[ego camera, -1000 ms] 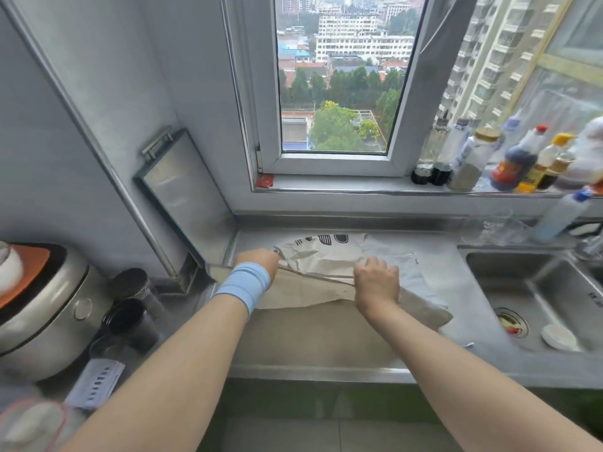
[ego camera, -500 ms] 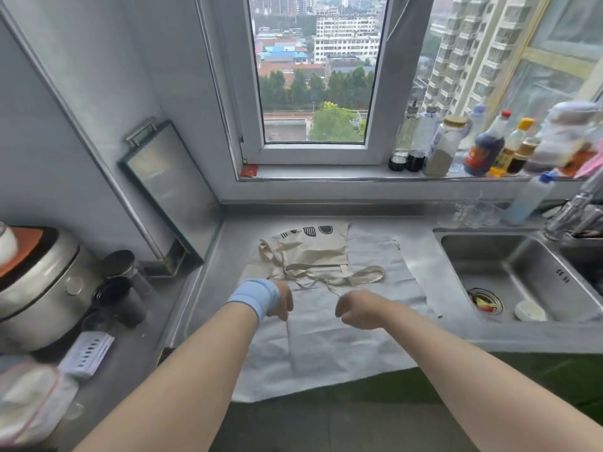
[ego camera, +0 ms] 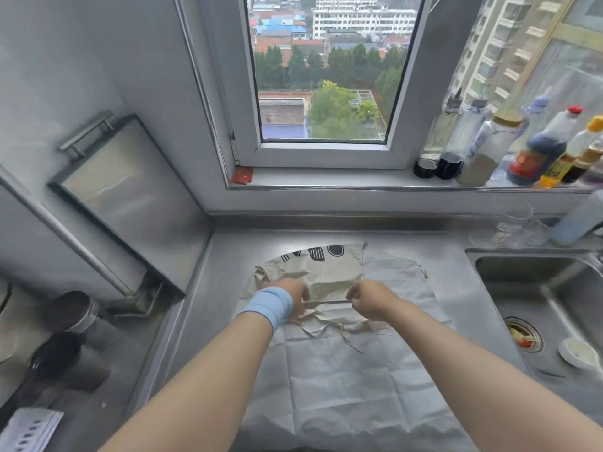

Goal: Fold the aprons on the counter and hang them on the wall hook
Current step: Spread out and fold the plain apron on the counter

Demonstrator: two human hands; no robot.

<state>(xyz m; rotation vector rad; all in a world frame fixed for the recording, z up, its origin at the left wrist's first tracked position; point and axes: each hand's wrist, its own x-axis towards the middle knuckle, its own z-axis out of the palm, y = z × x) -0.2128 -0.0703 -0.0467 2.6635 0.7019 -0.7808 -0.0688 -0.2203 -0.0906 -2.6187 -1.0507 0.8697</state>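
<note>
Head view shows your fingers point(ego camera: 355, 293) on the right hand point(ego camera: 370, 300) curled in and pinching one end of a thin beige fabric strap point(ego camera: 328, 302). The fingers point(ego camera: 301, 294) of your left hand point(ego camera: 293, 293) are curled round its other end, so the strap runs taut and nearly level between your two fists. A light blue wristband point(ego camera: 270, 305) wraps your left wrist. Both hands hover over the near edge of a crumpled beige cloth apron with black oval markings point(ego camera: 326, 272), which lies bunched on the far half of a pale grey creased apron point(ego camera: 342, 380). That grey one is spread flat, and its near part reaches toward you between your forearms. More loose beige ties point(ego camera: 346, 337) trail across the grey cloth just below your hands. Both aprons rest on the stainless steel counter point(ego camera: 222, 272), midway between the corner on your left and the steel sink basin point(ego camera: 538, 288) on your right. A small white dish point(ego camera: 577, 352) sits in the sink beside the drain. A steel board with a bar handle point(ego camera: 130, 190) leans against the left wall, and two dark round jars point(ego camera: 70, 309) stand near it. Sauce bottles point(ego camera: 535, 158) line the sill under the white-framed window point(ego camera: 323, 154).
</note>
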